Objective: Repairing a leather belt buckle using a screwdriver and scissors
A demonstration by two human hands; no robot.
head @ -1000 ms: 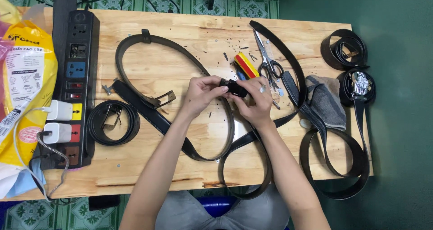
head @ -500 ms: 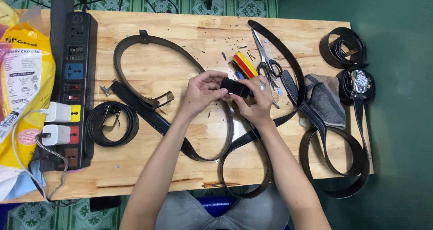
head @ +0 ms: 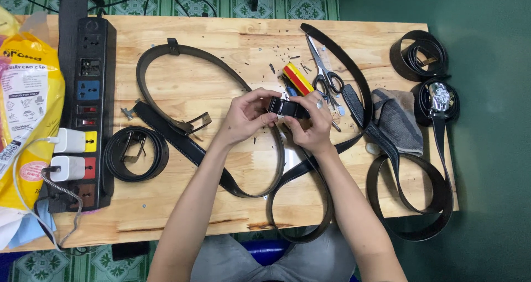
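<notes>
Over the middle of a wooden table, my left hand and my right hand pinch the end of a black leather belt between fingers and thumbs. The belt's strap loops down from my hands past the table's near edge. A second black belt with a metal buckle curves around my left hand. Just behind my right hand lie scissors and a red and yellow tool.
A black power strip with two white plugs runs along the left side, beside a yellow bag. A coiled belt lies next to it. Right: grey cloth, more belts and a shiny buckle.
Both hands have stayed in place, working the belt end with small finger movements. Nothing else on the table has moved.
</notes>
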